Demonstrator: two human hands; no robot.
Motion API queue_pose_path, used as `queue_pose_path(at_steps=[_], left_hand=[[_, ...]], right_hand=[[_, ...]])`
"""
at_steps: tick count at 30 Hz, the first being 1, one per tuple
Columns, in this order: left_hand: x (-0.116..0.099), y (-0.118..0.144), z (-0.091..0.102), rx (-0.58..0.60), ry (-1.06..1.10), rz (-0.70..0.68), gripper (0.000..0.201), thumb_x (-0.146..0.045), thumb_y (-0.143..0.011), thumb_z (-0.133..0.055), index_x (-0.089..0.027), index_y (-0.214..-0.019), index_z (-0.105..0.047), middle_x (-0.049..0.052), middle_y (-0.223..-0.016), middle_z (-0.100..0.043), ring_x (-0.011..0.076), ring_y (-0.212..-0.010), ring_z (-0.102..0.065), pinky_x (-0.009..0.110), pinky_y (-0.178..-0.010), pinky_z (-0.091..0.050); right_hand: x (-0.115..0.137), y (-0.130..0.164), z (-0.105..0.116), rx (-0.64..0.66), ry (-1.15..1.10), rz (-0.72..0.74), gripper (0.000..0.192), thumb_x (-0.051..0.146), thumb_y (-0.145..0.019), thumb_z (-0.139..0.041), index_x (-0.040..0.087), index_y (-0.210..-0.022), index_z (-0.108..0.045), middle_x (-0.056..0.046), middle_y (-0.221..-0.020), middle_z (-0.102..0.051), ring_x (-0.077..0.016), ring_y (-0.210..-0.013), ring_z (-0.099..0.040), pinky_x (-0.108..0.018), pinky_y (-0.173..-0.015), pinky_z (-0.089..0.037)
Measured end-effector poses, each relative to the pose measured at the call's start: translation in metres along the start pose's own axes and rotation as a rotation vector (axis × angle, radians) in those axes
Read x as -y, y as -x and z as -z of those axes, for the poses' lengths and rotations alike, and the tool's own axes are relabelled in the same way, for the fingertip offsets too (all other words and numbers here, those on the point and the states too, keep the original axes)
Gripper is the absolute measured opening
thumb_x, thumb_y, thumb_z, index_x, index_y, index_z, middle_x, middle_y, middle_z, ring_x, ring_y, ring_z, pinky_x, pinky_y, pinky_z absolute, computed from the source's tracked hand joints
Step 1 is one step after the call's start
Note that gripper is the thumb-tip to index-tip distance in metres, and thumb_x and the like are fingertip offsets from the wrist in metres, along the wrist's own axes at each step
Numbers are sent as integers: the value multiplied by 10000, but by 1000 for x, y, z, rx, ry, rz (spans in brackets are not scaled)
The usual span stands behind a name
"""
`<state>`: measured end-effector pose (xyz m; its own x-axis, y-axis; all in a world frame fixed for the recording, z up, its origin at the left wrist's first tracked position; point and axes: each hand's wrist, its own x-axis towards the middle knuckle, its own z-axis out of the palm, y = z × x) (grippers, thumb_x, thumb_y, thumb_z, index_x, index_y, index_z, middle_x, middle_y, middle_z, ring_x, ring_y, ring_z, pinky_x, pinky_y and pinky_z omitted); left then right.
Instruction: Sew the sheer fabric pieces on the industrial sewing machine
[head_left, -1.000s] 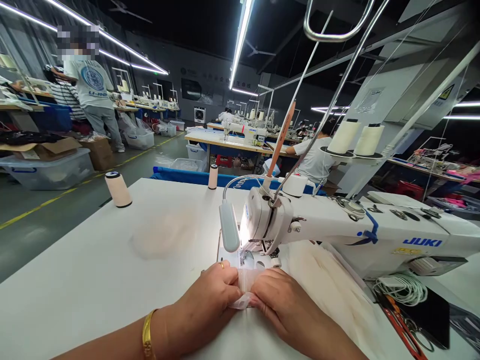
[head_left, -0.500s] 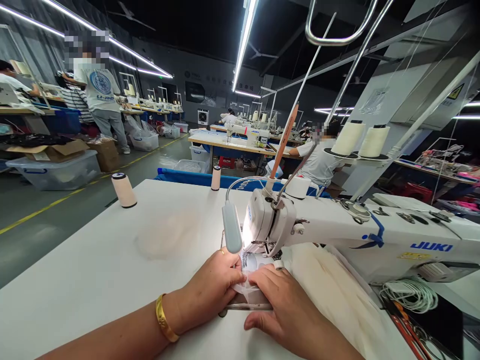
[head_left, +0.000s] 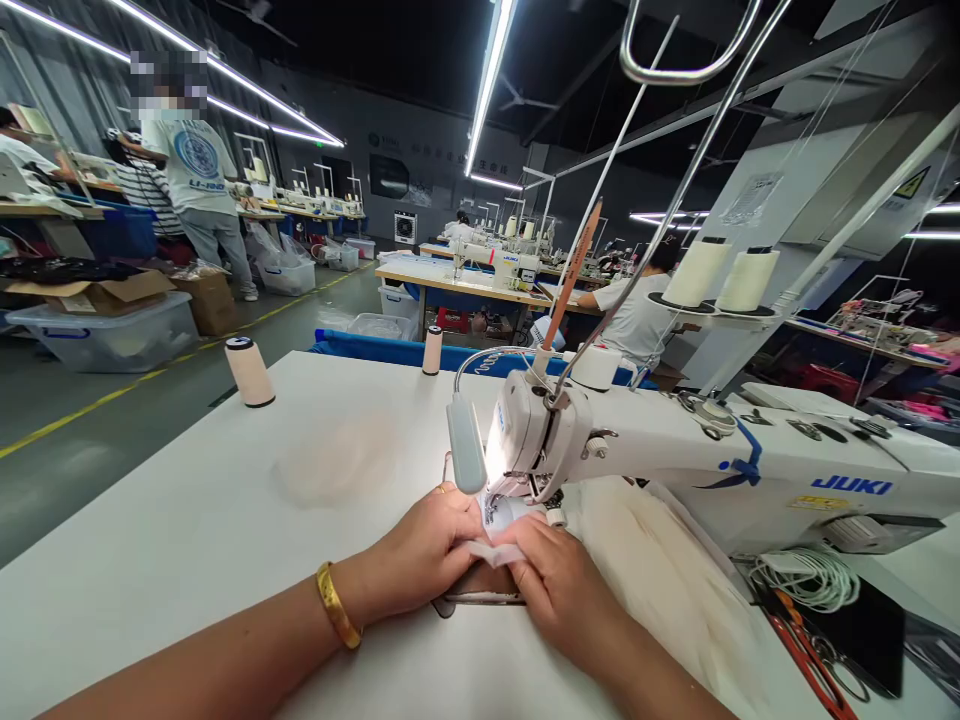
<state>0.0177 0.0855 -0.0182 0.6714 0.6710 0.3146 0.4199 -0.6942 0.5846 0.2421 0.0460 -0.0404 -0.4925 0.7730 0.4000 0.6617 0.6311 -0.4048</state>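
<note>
A small piece of sheer white fabric (head_left: 498, 554) lies at the presser foot of the white sewing machine (head_left: 645, 430). My left hand (head_left: 431, 540) pinches its left side, just below the grey lamp (head_left: 466, 445). On the right, my right hand (head_left: 555, 580) grips the fabric's other edge between thumb and fingers. The near edge of the fabric is lifted between both hands, over a brown metal plate (head_left: 487, 580). Fingertips partly hide the cloth, and the needle is too small to make out.
Pale sheer cloth (head_left: 652, 580) lies right of my right hand, under the machine arm. Red-handled scissors (head_left: 810, 660) and coiled white cord (head_left: 810, 580) are at the lower right. Thread cones (head_left: 250, 372) stand on the white table (head_left: 187, 540). Co-workers are farther back.
My right thumb, spread apart before, has come in against the fabric. The fabric's near edge is now raised and folded between my hands. The view has shifted slightly.
</note>
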Motion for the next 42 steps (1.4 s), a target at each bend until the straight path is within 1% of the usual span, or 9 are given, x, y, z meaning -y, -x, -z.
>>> queue_pose_path(at_steps=[3, 9, 15, 19, 23, 25, 29, 34, 42], left_hand=[[3, 13, -7, -26, -124, -117, 207, -75, -928, -606, -225, -877, -739, 24, -946, -726, 198, -874, -608, 321, -797, -455], [0, 24, -13, -37, -268, -182, 265, -32, -941, -577, -227, -808, -697, 1, -861, -724, 194, -797, -551, 348, -773, -407], [10, 14, -13, -75, -298, -206, 241, -55, -953, -569, -218, -847, -711, 28, -864, -722, 207, -793, -577, 345, -727, -403], [13, 10, -12, -86, -322, -227, 228, -83, -971, -581, -206, -812, -688, 30, -846, -714, 200, -747, -555, 329, -667, -380], [10, 13, -12, -106, -296, -284, 217, -28, -924, -591, -209, -841, -676, 23, -895, -738, 213, -838, -609, 342, -731, -408], [10, 16, -14, -98, -281, -307, 241, 10, -890, -579, -212, -864, -670, 20, -910, -745, 218, -884, -633, 352, -782, -428], [12, 18, -15, -70, -301, -310, 252, 14, -895, -555, -211, -858, -663, 30, -882, -738, 202, -814, -633, 358, -791, -442], [13, 17, -14, -70, -307, -298, 248, -4, -917, -552, -211, -853, -673, 29, -902, -750, 188, -767, -622, 354, -767, -430], [18, 11, -12, -91, -343, -277, 265, -41, -962, -534, -198, -850, -716, 28, -922, -770, 193, -781, -642, 352, -697, -410]], right_hand=[[7, 5, 7, 96, 43, 108, 205, 59, -974, -460, 236, -918, -547, -24, -913, -650, -224, -856, -587, -336, -760, -470], [11, 8, 11, 133, 108, 121, 179, 51, -954, -542, 223, -903, -548, -20, -941, -641, -220, -890, -569, -343, -783, -451], [4, 6, 5, 116, 165, 73, 200, 24, -928, -574, 217, -882, -558, -16, -918, -649, -217, -862, -582, -342, -741, -429], [1, 4, 3, 101, 178, 64, 234, -1, -939, -545, 219, -961, -622, -22, -946, -675, -223, -862, -600, -346, -718, -415], [-1, 4, 2, 39, 154, 109, 298, -29, -943, -513, 215, -1048, -648, -46, -1066, -713, -233, -943, -627, -351, -761, -447], [-1, 5, 2, 33, 155, 118, 301, -35, -940, -509, 216, -1035, -646, -47, -1057, -715, -233, -947, -629, -351, -771, -453], [-2, 6, 1, 61, 183, 98, 269, -31, -935, -528, 217, -957, -630, -30, -946, -691, -225, -874, -614, -344, -727, -426], [-2, 5, 0, 46, 189, 105, 298, -35, -923, -530, 223, -1018, -648, -35, -983, -703, -232, -891, -612, -346, -738, -425], [-6, -1, -2, 26, 204, 92, 283, -16, -930, -514, 221, -1026, -635, -51, -986, -715, -248, -898, -625, -342, -730, -461]])
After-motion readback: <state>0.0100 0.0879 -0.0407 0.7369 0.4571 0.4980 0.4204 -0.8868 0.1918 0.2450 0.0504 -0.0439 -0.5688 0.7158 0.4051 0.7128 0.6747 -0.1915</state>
